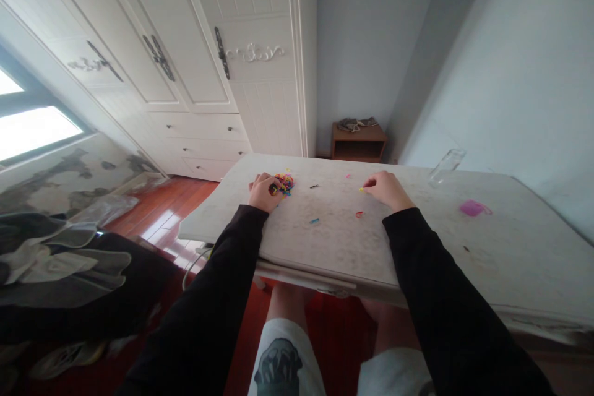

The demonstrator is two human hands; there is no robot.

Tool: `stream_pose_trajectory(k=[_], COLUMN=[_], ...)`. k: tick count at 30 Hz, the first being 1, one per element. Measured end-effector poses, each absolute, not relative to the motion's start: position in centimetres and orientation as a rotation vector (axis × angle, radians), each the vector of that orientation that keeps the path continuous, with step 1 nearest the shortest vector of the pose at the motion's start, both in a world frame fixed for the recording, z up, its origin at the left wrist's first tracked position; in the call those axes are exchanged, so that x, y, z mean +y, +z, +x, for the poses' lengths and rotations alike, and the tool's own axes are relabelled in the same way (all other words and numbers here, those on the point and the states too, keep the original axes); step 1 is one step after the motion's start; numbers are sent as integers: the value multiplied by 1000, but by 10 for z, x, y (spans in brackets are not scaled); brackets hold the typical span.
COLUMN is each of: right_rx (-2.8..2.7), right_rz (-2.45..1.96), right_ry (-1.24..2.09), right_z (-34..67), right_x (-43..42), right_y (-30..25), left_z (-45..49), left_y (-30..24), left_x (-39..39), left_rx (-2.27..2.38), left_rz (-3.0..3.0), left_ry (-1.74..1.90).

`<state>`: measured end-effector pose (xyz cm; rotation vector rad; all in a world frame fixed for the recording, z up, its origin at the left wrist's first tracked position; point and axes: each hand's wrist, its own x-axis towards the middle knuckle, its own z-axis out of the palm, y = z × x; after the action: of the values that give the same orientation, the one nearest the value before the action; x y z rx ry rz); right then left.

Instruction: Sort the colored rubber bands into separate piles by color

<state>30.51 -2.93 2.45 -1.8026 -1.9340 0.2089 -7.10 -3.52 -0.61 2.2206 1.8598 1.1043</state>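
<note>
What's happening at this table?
A person is handling small colorful pieces at a white table. The left hand is at the multicolored pile. The right hand is at a small yellow piece; whether it is pinched or only touched is too small to tell. Apart from the pile lie a dark piece, a pink piece, a blue piece and a red piece. Beyond the right hand are a clear glass container and a purple item.

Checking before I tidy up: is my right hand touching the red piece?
Apart: the head view shows bare tabletop between your right hand and the red piece.
</note>
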Motion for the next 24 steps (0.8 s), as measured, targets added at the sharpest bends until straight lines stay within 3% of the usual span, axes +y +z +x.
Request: stream_pose_trajectory(k=[24], right_rx=[-1880], right_rz=[-1699], right_ry=[113], right_z=[283], right_x=[-40], right_y=[36], left_z=[-70], left_y=[-10], left_x=[-33], left_rx=[1750], left_rz=[2333], left_ry=[1093])
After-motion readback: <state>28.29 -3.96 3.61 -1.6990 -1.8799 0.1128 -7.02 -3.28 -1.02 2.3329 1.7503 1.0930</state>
